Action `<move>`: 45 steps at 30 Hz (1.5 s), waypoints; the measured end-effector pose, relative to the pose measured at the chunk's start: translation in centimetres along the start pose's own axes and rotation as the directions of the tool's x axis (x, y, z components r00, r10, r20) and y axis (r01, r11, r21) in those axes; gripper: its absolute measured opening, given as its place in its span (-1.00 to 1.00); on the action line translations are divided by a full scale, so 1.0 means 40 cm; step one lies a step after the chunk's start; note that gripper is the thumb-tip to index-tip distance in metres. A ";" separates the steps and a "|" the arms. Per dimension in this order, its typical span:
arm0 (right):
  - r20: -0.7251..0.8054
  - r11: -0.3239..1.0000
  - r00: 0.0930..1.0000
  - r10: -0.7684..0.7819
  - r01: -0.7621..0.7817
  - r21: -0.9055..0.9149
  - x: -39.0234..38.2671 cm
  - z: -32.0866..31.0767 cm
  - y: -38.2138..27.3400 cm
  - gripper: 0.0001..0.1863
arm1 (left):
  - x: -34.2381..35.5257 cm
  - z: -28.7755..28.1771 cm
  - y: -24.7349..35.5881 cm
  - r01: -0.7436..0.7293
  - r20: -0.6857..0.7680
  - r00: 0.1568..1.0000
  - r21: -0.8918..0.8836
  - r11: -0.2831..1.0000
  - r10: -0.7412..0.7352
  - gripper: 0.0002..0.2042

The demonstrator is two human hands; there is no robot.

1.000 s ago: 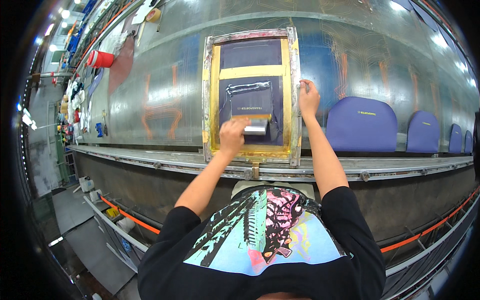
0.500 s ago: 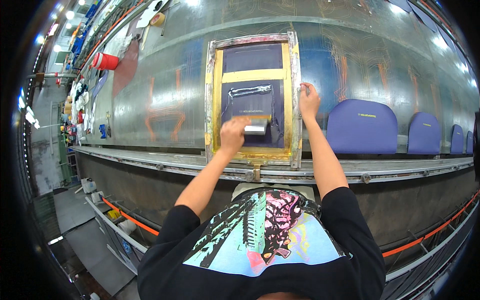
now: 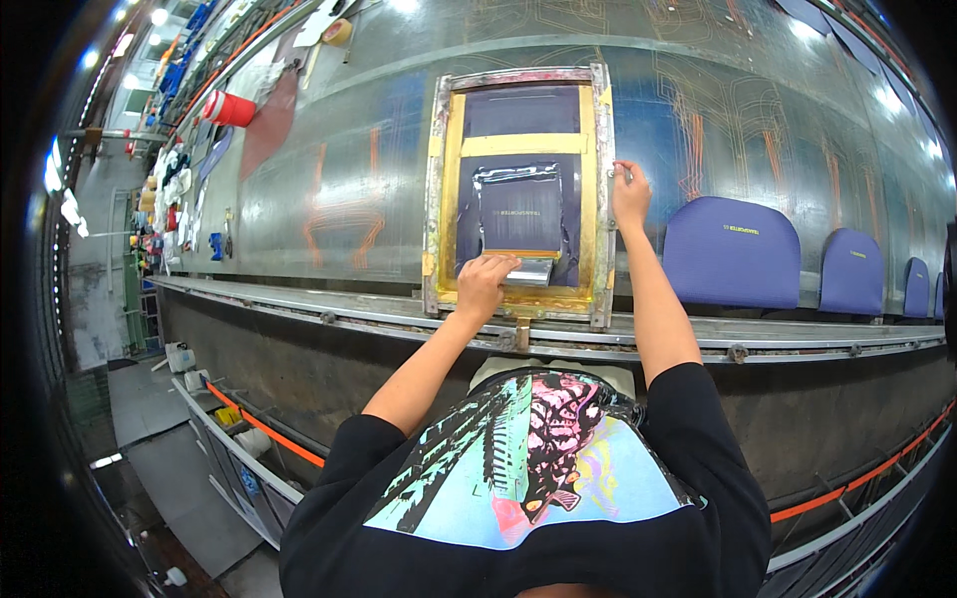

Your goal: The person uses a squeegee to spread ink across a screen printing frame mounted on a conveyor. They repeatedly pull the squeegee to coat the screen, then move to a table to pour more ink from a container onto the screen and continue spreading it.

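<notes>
My left hand [image 3: 481, 287] grips a metal squeegee [image 3: 533, 272] low on the mesh of a printing screen. The screen's weathered metal frame [image 3: 435, 189] lies on the long table, with yellow tape [image 3: 523, 144] across and around its dark purple mesh [image 3: 520, 110]. A glossy streak runs round the printing area above the squeegee. My right hand [image 3: 630, 194] pinches the right rail of the frame at about mid-height. Just right of it lies a rounded purple panel [image 3: 732, 261] with small yellow lettering.
More purple panels [image 3: 849, 279] run rightward along the table. A metal rail [image 3: 738, 329] with knobs edges the near side. A red bucket [image 3: 229, 108], a tape roll [image 3: 337, 33], blue-handled tools [image 3: 215, 246] and assorted clutter sit at the left. Orange-edged racks [image 3: 817, 501] run below.
My left hand has drawn the squeegee down the mesh toward me, near the screen's lower end. My right hand stays on the frame. The whole view has shifted slightly.
</notes>
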State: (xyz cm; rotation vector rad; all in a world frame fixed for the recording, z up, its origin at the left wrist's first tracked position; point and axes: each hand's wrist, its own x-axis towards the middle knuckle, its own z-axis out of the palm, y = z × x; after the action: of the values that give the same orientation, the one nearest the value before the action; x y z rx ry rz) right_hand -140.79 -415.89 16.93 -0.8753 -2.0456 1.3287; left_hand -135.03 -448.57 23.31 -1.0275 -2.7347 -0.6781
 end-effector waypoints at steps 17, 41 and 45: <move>-0.005 0.998 1.000 -0.014 0.014 0.054 -0.036 -0.056 -0.094 -0.81 | 0.139 -0.034 -0.111 0.591 -0.291 0.783 0.073 0.803 -0.550 -0.73; -0.076 0.963 0.983 -0.167 0.179 0.201 -0.001 -0.060 -0.097 -0.81 | -0.133 -0.019 0.020 -0.010 0.060 0.998 0.105 0.994 0.003 -0.43; 0.055 0.998 0.997 -0.048 0.045 0.051 -0.033 -0.064 -0.080 -0.80 | -0.276 0.000 0.062 0.071 -0.032 0.997 0.121 0.990 -0.068 -0.45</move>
State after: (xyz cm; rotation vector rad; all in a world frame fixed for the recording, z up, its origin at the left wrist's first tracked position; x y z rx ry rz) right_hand -138.81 -416.40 20.72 -0.7718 -2.0537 1.3878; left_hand -125.06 -453.41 21.06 -0.8929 -2.7599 -0.5225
